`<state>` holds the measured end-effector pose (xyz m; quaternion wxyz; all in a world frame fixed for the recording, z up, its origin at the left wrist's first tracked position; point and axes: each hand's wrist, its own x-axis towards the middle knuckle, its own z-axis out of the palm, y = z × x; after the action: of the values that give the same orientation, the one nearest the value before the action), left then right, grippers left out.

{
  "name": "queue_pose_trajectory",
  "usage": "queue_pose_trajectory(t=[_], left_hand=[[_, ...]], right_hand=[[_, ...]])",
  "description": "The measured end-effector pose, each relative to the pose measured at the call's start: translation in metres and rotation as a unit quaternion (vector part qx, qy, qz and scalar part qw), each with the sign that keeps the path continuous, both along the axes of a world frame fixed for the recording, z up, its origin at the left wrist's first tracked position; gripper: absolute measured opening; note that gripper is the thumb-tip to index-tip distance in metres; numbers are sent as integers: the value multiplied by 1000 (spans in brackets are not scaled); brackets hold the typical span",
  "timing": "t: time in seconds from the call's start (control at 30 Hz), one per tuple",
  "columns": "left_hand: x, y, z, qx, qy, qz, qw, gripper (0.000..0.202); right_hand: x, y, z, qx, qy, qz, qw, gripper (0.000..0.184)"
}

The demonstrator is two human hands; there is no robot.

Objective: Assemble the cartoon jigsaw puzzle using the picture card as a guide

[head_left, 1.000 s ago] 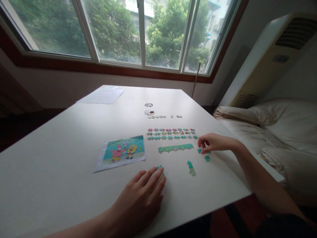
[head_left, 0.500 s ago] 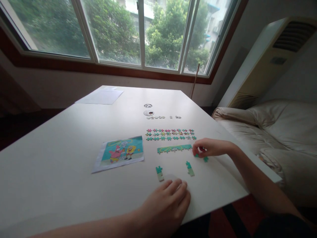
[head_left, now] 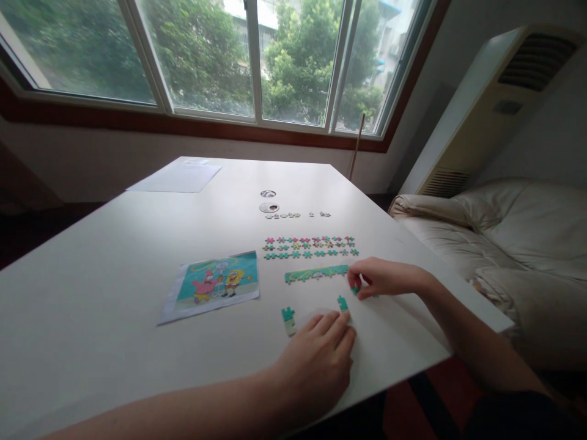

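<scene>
My right hand [head_left: 373,278] is bent at the right end of an assembled green puzzle strip [head_left: 317,274]. Its thumb and index finger pinch a green puzzle piece [head_left: 355,291], partly hidden by the fingers. Under that hand, another green piece barely shows. My left hand [head_left: 318,357] rests on the table with fingers extended, the fingertips over the lower end of a joined pair of puzzle pieces [head_left: 343,303]. To the left of those fingertips lies a second joined pair [head_left: 288,319], green above and pale below.
Several rows of loose puzzle pieces [head_left: 307,247] lie beyond the strip. A printed cartoon picture [head_left: 215,282] is at their left. Farther back are more pieces [head_left: 284,215], two round objects [head_left: 269,208] and white paper [head_left: 177,178] on the white table [head_left: 137,256]. A sofa [head_left: 435,229] stands right.
My left hand has moved forward and right, and now covers the lower part of the right joined pair. My right hand stays by the strip's end. The whole view has shifted slightly.
</scene>
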<state>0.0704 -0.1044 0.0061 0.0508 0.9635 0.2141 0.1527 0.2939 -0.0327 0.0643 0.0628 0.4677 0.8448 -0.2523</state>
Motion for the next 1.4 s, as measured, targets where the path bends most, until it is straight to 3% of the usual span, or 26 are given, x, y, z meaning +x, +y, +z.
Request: queue_pose_trajectory(t=[0.23,0.4,0.57,0.8,1.2,1.4], left_hand=[[-1,-1,2,-20,14,20,999,31],[-2,0,3,-24,17,8,1000,32],[-4,1,5,-15,30,-17,999,33],[-3,1,7,-10,34,-15,999,31],[-3,2,6,-11,34,-18,999,33],[-3,1,6,-19,37,-17,999,32]], right_hand=[[6,2,-2,3,-4,-21,1000,29],[4,3,-5,-27,-2,-12,1000,17],[6,4,-2,-68,63,27,995,12],[-3,8,-7,-102,179,0,979,21],[-14,5,-10,-91,176,-18,980,22],[-14,3,-12,-19,131,5,991,15]])
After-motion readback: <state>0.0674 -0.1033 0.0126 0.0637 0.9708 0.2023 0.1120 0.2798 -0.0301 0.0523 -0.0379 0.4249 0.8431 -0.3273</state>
